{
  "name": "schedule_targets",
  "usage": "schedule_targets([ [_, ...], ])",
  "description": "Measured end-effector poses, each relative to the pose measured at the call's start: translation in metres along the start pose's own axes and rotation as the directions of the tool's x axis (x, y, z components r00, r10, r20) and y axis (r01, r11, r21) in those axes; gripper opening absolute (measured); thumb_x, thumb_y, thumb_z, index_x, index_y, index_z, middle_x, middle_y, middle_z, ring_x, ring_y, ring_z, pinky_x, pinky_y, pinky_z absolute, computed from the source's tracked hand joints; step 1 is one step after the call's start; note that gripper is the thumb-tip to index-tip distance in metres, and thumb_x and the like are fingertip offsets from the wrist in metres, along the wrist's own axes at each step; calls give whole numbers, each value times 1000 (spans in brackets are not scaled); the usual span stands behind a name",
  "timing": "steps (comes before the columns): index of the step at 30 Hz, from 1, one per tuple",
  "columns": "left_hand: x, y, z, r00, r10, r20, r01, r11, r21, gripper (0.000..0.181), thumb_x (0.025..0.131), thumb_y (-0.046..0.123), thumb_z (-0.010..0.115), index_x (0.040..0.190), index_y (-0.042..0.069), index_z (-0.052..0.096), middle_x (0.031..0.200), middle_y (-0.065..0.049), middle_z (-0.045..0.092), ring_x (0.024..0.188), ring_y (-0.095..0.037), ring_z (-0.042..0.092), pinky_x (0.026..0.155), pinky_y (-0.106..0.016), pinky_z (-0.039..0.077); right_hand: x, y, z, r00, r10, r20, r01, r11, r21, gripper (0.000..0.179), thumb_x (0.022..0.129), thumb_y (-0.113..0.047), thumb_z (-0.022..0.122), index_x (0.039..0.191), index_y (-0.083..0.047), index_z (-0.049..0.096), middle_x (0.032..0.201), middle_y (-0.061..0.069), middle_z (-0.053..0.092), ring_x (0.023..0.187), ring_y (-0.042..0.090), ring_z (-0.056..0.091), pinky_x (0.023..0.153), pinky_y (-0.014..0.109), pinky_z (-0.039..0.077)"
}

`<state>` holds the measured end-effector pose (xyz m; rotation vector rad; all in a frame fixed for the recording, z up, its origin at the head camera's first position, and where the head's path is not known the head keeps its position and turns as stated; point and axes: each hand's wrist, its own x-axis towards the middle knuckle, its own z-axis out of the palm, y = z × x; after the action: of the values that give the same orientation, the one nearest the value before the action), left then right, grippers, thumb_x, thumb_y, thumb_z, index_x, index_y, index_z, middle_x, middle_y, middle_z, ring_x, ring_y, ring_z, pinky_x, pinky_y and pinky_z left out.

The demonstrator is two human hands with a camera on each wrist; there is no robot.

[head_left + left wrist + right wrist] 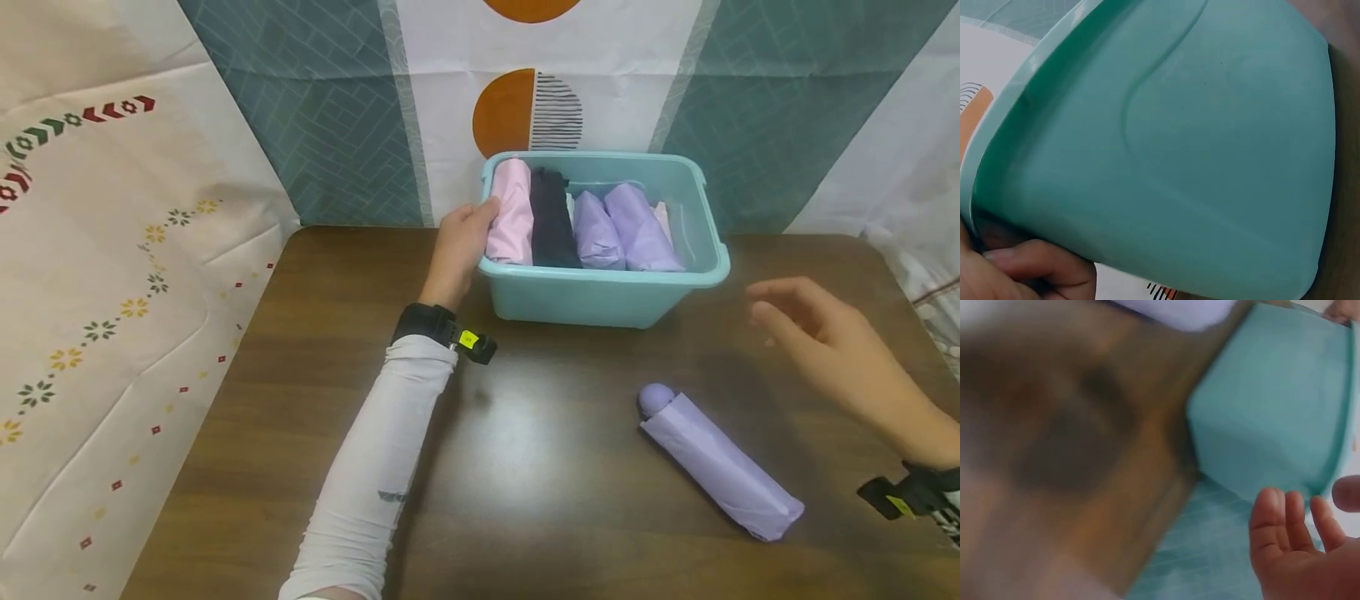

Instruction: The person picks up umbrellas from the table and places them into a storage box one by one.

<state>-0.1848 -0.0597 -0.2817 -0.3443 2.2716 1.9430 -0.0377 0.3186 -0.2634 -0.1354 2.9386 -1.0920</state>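
Observation:
A light teal plastic bin (577, 302) stands at the back of the table, holding a pink rolled bundle (512, 212), a black one (553, 221) and two lavender ones (641, 227). My left hand (467, 246) grips the bin's left rim, thumb on top; in the left wrist view its curled fingers (1054, 262) lie against the bin's side. To the right of the bin, my right hand (832, 350) hovers apart from it, fingers loosely bent and holding nothing. A folded lavender umbrella (723, 467) with a rounded handle end lies on the table in front.
The brown wooden table (525, 517) ends close behind the bin, where a patterned curtain (345, 125) hangs. A cream embroidered cloth (112, 333) hangs along the left side. Inside the bin, some space shows at its right end.

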Motion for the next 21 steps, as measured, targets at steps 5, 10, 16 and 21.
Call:
schedule_targets([
  [5, 1, -2, 2, 1000, -16, 6, 16, 1000, -19, 39, 96, 48, 52, 101, 11, 60, 94, -9, 53, 95, -22, 53, 78, -35, 41, -15, 18, 7, 997, 19, 68, -18, 1000, -23, 36, 98, -26, 56, 133, -16, 49, 111, 9, 59, 81, 10, 60, 59, 23, 47],
  [10, 0, -2, 2, 1000, -9, 2, 9, 1000, -27, 39, 95, 49, 52, 102, 11, 60, 96, -8, 54, 96, -22, 54, 79, -34, 41, -27, 32, 17, 990, 27, 141, -30, 999, 21, 41, 100, -24, 53, 137, -12, 43, 123, 14, 55, 88, 2, 59, 66, 18, 47],
  [16, 1, -1, 2, 1000, -11, 13, 12, 999, -51, 37, 96, 46, 52, 98, 9, 59, 93, -9, 52, 93, -23, 53, 75, -35, 41, -38, 37, 37, 976, 7, 215, -15, 999, 38, 44, 100, -24, 54, 137, -6, 40, 125, 18, 53, 101, 9, 57, 70, 20, 48],
  [21, 0, -1, 2, 1000, -12, 18, 14, 998, -59, 37, 96, 46, 52, 98, 9, 59, 92, -9, 52, 93, -23, 53, 75, -35, 41, -44, 32, 52, 955, 45, 292, -54, 998, 23, 49, 99, -31, 53, 138, -7, 38, 123, 17, 54, 109, 37, 54, 76, 31, 48],
])
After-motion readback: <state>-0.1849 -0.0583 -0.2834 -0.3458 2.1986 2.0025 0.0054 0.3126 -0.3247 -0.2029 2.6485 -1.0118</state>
